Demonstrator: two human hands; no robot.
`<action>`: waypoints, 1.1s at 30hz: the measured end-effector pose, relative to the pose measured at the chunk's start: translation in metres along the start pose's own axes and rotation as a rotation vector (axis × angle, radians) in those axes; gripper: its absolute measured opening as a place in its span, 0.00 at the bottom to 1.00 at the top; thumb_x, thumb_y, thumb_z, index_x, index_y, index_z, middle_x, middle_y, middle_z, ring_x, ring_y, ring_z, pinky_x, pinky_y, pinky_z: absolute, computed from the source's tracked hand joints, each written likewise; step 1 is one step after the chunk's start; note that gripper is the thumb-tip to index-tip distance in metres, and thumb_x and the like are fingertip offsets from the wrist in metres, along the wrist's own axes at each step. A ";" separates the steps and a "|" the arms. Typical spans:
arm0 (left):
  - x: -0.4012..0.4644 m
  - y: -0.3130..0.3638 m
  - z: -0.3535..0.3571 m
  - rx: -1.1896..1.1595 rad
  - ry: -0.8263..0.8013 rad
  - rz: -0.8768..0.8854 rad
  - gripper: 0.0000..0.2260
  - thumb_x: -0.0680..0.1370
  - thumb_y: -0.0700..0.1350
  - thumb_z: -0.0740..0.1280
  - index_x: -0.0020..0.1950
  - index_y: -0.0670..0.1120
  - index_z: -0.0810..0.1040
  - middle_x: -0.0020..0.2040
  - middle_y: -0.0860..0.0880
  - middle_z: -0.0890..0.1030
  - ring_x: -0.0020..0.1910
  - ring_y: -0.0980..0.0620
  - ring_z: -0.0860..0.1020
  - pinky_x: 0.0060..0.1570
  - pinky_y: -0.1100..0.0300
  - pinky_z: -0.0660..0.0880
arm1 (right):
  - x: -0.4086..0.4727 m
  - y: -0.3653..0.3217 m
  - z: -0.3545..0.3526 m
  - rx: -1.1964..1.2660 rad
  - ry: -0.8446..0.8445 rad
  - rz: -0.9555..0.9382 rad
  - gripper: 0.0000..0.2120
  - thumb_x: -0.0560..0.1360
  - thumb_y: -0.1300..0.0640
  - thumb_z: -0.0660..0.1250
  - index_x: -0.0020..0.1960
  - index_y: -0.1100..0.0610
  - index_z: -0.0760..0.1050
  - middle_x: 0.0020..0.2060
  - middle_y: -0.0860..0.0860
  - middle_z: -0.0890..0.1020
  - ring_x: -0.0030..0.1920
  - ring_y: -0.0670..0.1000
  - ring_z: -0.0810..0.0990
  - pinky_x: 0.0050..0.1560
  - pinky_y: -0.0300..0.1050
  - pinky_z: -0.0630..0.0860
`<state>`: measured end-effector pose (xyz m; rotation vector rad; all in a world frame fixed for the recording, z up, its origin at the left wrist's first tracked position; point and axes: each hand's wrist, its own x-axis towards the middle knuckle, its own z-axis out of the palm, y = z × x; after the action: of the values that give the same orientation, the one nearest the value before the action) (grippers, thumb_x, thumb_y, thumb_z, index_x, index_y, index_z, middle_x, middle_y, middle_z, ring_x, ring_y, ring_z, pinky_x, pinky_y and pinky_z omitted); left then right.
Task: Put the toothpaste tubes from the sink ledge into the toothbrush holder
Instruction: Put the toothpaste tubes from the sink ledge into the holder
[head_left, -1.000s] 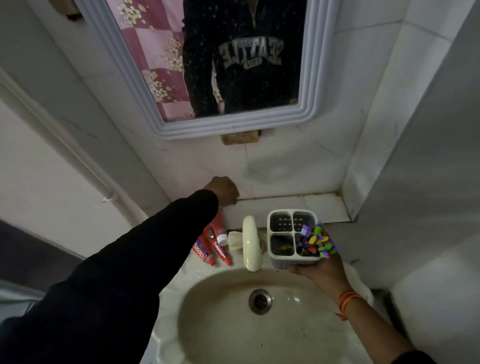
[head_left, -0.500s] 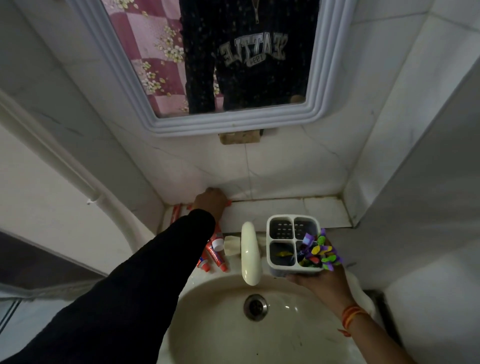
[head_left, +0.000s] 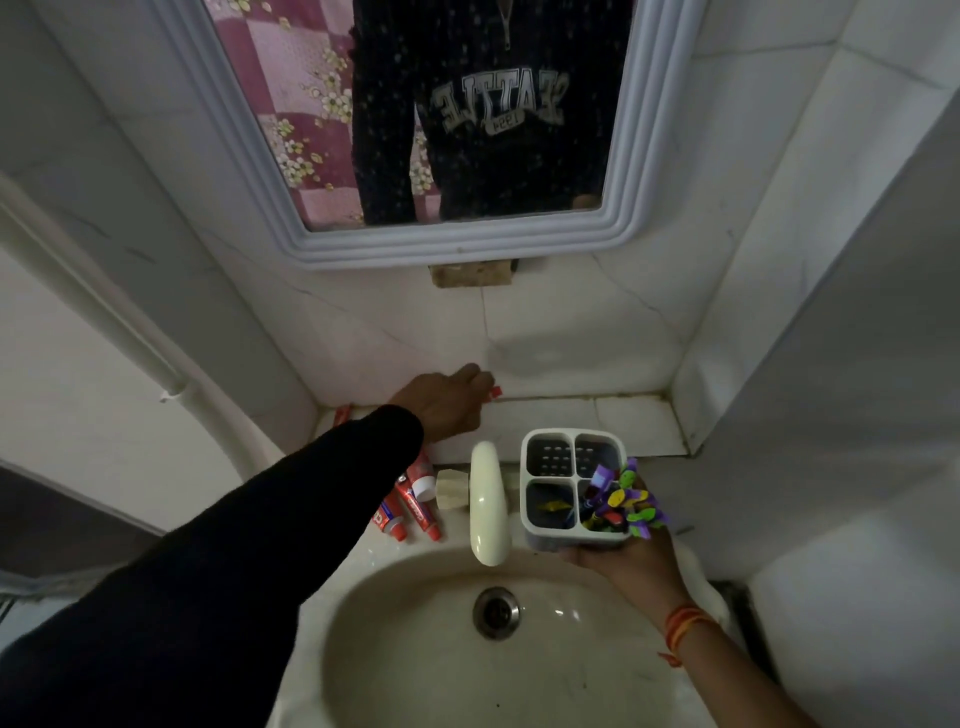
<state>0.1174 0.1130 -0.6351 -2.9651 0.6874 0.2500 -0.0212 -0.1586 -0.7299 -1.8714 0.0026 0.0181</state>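
Note:
My left hand (head_left: 447, 402) reaches to the tiled ledge (head_left: 623, 421) behind the sink, its fingers curled over a red toothpaste tube whose end (head_left: 496, 391) pokes out past the fingertips. Another red tube end (head_left: 341, 415) shows on the ledge left of my wrist. Three more red tubes (head_left: 415, 512) lie on the sink rim under my forearm, one with a white cap (head_left: 425, 488). My right hand (head_left: 628, 564) holds the white four-compartment toothbrush holder (head_left: 571, 441) above the basin's right rim. Colourful toothbrushes (head_left: 621, 506) fill its near right compartment.
A cream tap (head_left: 487, 504) sticks out over the basin (head_left: 415, 649) between my two hands, with the drain (head_left: 496, 612) below it. A white-framed mirror (head_left: 467, 244) hangs above the ledge. Tiled walls close in on the left and right.
My left hand has slid a little right along the ledge and a red tube end now shows at its fingertips. The holder stays in my right hand.

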 end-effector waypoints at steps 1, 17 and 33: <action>0.000 0.006 -0.011 -0.020 0.005 0.033 0.14 0.81 0.48 0.60 0.66 0.46 0.68 0.61 0.45 0.73 0.40 0.43 0.76 0.38 0.54 0.67 | 0.000 0.000 0.000 -0.003 -0.003 0.005 0.39 0.53 0.54 0.87 0.61 0.48 0.76 0.55 0.41 0.84 0.58 0.39 0.81 0.56 0.32 0.77; 0.016 0.144 -0.114 -0.038 -0.117 0.164 0.13 0.73 0.50 0.78 0.54 0.45 0.86 0.48 0.49 0.84 0.44 0.51 0.81 0.44 0.60 0.75 | -0.002 0.003 0.000 -0.017 -0.023 0.063 0.39 0.52 0.55 0.85 0.61 0.51 0.77 0.54 0.43 0.84 0.55 0.37 0.81 0.54 0.31 0.77; -0.008 0.059 -0.092 -0.475 -0.010 -0.144 0.10 0.73 0.38 0.75 0.53 0.47 0.88 0.38 0.57 0.82 0.39 0.59 0.81 0.54 0.62 0.80 | 0.003 0.010 0.003 -0.067 -0.011 0.074 0.38 0.52 0.57 0.86 0.60 0.55 0.79 0.52 0.47 0.84 0.52 0.38 0.80 0.48 0.20 0.71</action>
<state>0.0968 0.0522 -0.5461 -3.4374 0.4613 0.4754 -0.0185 -0.1589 -0.7408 -1.9375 0.0643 0.0807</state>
